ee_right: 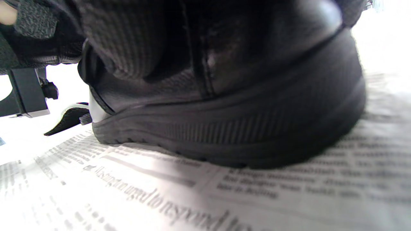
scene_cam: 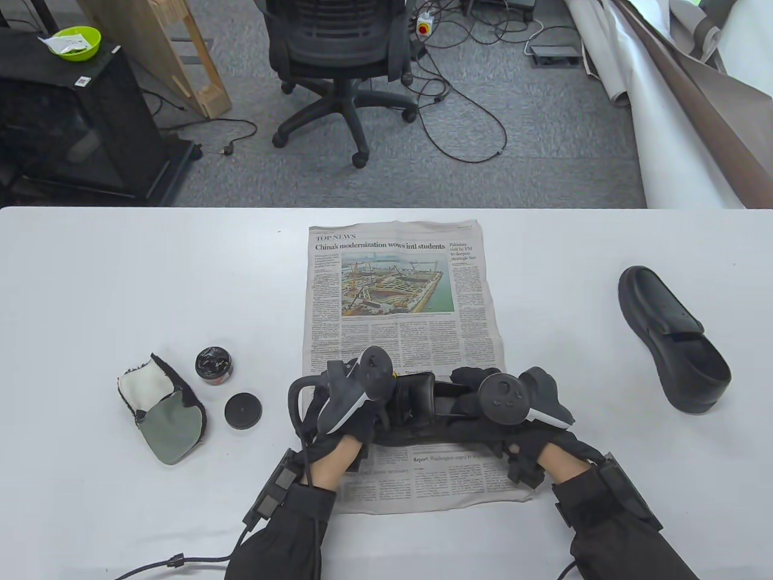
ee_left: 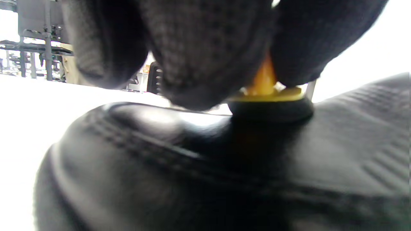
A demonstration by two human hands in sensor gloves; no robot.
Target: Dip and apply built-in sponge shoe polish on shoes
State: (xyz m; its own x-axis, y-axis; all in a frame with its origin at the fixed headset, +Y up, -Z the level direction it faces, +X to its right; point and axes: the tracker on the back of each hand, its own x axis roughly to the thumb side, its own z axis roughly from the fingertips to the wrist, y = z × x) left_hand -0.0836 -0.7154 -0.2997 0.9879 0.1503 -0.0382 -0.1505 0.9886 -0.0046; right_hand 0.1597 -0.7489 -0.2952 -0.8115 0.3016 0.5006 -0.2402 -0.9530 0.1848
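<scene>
A black shoe [scene_cam: 423,405] lies sideways on the newspaper [scene_cam: 398,290] near the table's front. My left hand [scene_cam: 356,393] pinches a yellow-handled sponge applicator [ee_left: 266,93] and presses its dark sponge on the shoe's upper [ee_left: 160,160]. My right hand [scene_cam: 513,405] grips the shoe's heel end and holds it down; the right wrist view shows its sole and side [ee_right: 240,128] on the paper. The open polish tin [scene_cam: 214,365] and its black lid [scene_cam: 243,411] sit left of the newspaper. A second black shoe [scene_cam: 673,335] lies at the right.
A buffing mitt [scene_cam: 163,408] lies at the far left of the table, beside the tin. Beyond the table's far edge are an office chair [scene_cam: 338,54], floor cables and a black cabinet [scene_cam: 72,121].
</scene>
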